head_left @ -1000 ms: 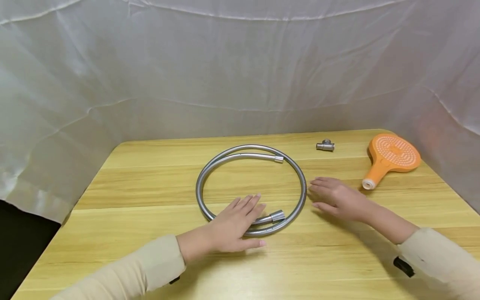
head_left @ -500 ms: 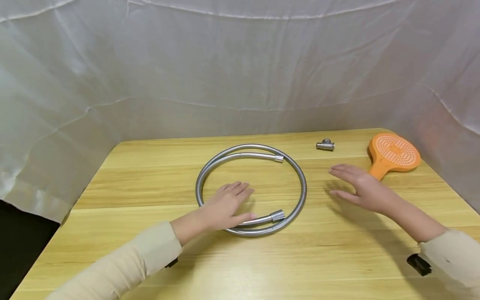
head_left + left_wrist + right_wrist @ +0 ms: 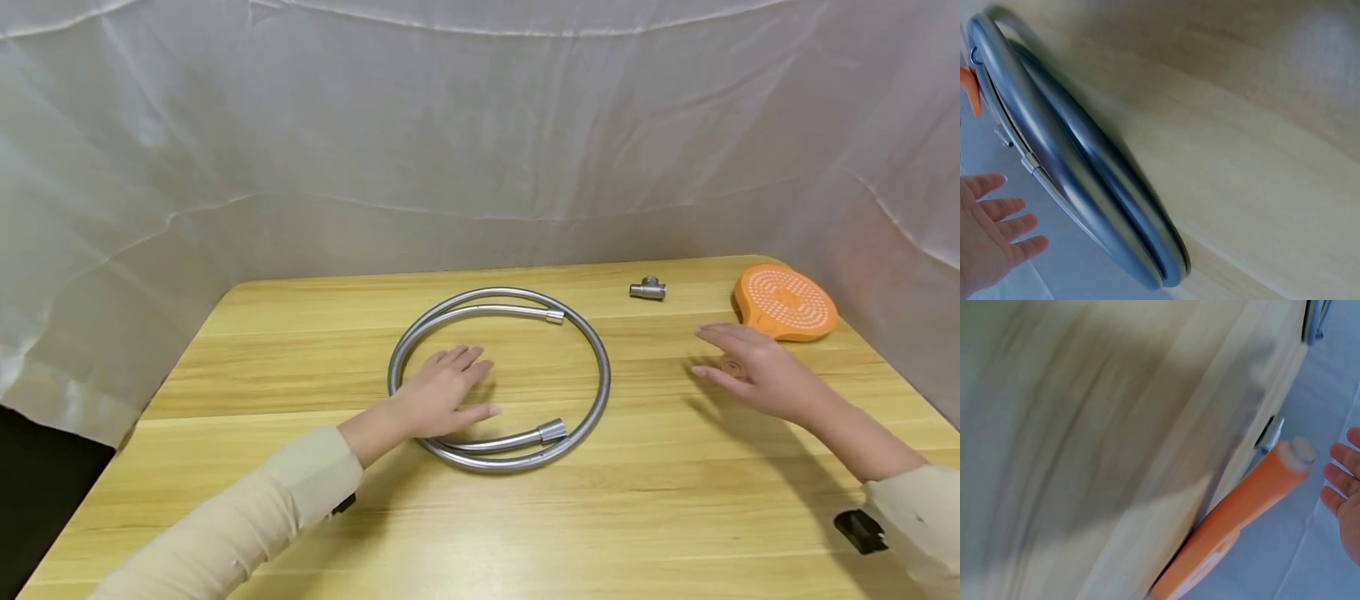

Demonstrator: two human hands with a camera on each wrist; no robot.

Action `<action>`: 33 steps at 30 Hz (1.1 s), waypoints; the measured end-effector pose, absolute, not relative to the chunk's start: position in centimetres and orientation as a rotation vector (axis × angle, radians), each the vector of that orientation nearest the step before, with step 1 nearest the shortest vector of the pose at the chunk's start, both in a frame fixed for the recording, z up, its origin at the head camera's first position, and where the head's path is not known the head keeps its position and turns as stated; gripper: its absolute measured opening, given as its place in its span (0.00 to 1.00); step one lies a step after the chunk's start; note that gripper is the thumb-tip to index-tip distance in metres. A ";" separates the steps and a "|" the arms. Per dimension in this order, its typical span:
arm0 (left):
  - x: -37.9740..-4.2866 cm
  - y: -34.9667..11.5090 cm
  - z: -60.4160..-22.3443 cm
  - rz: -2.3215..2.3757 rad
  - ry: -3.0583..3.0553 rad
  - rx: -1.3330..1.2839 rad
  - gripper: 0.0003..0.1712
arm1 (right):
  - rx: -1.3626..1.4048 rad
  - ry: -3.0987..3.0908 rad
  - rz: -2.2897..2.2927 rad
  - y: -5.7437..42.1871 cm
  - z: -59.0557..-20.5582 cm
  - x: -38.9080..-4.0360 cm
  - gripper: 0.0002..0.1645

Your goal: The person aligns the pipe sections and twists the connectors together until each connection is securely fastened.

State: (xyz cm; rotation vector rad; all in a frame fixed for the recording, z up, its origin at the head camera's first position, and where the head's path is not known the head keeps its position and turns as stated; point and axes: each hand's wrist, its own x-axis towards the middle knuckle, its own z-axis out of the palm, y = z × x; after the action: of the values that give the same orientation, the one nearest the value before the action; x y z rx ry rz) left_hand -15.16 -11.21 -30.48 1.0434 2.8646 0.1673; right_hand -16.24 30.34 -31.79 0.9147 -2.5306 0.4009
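A silvery shower hose (image 3: pixel 604 367) lies coiled in a ring on the wooden table, its wide end fitting (image 3: pixel 552 430) near the front and its narrow one (image 3: pixel 554 317) near the back. Over the ring's left side is my left hand (image 3: pixel 435 398), palm down with fingers spread, holding nothing. In the left wrist view, that hand (image 3: pixel 988 234) is apart from the hose (image 3: pixel 1085 169). My right hand (image 3: pixel 768 375) hovers over the handle of an orange shower head (image 3: pixel 787 300), thumb and fingers parted and mostly hiding the handle. Its handle (image 3: pixel 1247 494) shows in the right wrist view, beside the extended fingers.
A small metal tee fitting (image 3: pixel 648 289) lies at the back of the table (image 3: pixel 480 533), between the hose and the shower head. Pale cloth (image 3: pixel 450 142) hangs along the back and both sides.
My right hand has moved rightward, from beside the hose to over the shower head's handle. My left hand has shifted back and left, uncovering more of the hose's front. Hose and shower head stay put.
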 end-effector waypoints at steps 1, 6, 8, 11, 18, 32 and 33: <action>-15.3 -11.3 -30.5 0.154 2.871 1.048 0.40 | 0.896 -2.549 0.402 30.6 -31.8 -16.2 0.29; -16.4 -11.4 -30.3 0.116 2.907 1.059 0.40 | 0.784 -2.638 0.423 32.1 -31.9 -16.3 0.30; -16.9 -11.3 -30.3 0.110 2.910 1.053 0.40 | 0.741 -2.659 0.435 32.8 -32.0 -16.3 0.30; -17.6 -11.3 -30.4 0.102 2.905 1.047 0.40 | 0.708 -2.660 0.441 33.7 -32.3 -16.3 0.30; -19.1 -11.2 -30.8 0.148 2.923 0.994 0.38 | 0.641 -2.672 0.461 35.7 -32.9 -16.5 0.26; -22.5 -8.7 -29.6 0.199 2.979 0.892 0.38 | 0.655 -2.675 0.334 38.4 -33.2 -17.8 0.23; -22.7 -8.6 -29.6 0.205 2.978 0.892 0.38 | 0.662 -2.670 0.331 38.5 -33.3 -17.8 0.23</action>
State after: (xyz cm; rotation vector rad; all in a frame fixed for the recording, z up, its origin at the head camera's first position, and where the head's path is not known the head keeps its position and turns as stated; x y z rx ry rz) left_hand -22.66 -8.56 -29.61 0.8923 2.9777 0.2049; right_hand -17.78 38.48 -33.30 0.6622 -2.6697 0.3309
